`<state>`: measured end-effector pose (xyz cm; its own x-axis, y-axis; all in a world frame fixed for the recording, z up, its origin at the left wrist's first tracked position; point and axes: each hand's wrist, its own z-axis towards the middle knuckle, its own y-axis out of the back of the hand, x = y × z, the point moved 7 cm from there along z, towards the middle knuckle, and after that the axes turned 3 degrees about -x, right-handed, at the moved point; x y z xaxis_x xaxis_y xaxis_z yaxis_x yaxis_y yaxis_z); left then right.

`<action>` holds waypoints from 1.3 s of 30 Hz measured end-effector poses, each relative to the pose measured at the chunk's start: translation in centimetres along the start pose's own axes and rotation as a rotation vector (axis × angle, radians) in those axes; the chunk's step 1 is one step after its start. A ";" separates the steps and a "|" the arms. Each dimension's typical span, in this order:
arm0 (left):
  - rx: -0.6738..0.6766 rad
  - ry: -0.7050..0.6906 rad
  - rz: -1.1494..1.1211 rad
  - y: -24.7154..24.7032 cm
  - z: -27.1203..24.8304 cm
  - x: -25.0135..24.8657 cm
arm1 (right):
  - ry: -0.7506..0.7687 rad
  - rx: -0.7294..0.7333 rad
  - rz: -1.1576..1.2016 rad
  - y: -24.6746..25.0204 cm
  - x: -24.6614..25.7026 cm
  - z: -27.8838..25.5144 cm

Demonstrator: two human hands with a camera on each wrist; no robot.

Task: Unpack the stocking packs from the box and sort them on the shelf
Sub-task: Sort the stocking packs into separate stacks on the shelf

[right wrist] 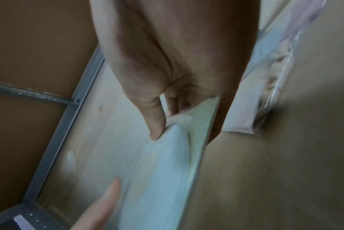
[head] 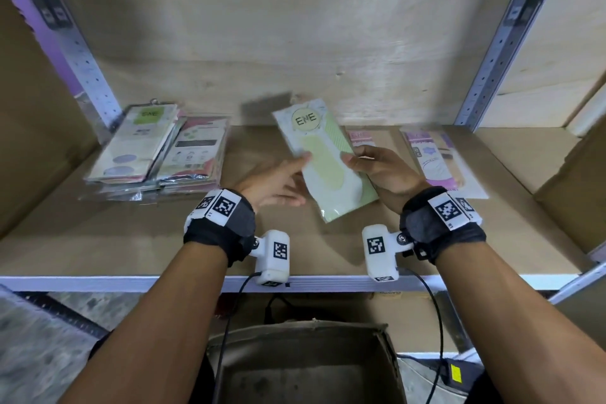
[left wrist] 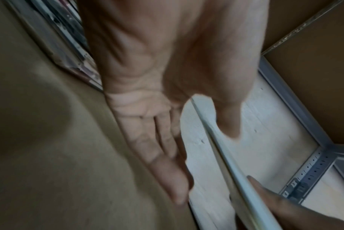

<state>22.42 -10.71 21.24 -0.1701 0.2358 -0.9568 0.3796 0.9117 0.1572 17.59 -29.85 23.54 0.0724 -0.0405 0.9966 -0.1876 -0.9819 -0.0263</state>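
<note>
A pale green stocking pack (head: 324,161) marked ENE hangs tilted above the middle of the shelf (head: 131,239). My right hand (head: 352,164) pinches its right edge, thumb on the face, fingers behind; the right wrist view shows this grip on the pack (right wrist: 167,163). My left hand (head: 295,170) lies at the pack's left edge with straight fingers (left wrist: 163,155), and its thumb lies by the pack's edge (left wrist: 236,175). The open cardboard box (head: 305,354) stands below the shelf, and what I see of its inside looks bare.
A stack of mixed packs (head: 147,154) lies at the shelf's left. A pink pack (head: 360,138) and a purple pack (head: 436,164) lie flat to the right. Cardboard walls (head: 577,180) flank the shelf. A white metal rail (head: 131,284) edges its front.
</note>
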 end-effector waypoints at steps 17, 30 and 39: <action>-0.200 0.006 0.090 1.4 1.8 1.1 | -0.124 -0.117 -0.511 0.6 -2.2 2.8; -0.157 0.130 0.121 0.4 2.1 1.1 | -0.158 -0.163 -0.633 0.3 -2.0 3.1; -0.188 0.095 0.160 0.8 3.6 0.2 | -0.119 -0.124 -0.676 -0.1 -1.5 3.3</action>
<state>25.96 -11.13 20.34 -0.2092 0.4046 -0.8903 0.2345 0.9046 0.3560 20.74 -30.26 21.78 0.3182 0.5452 0.7756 -0.1735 -0.7708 0.6130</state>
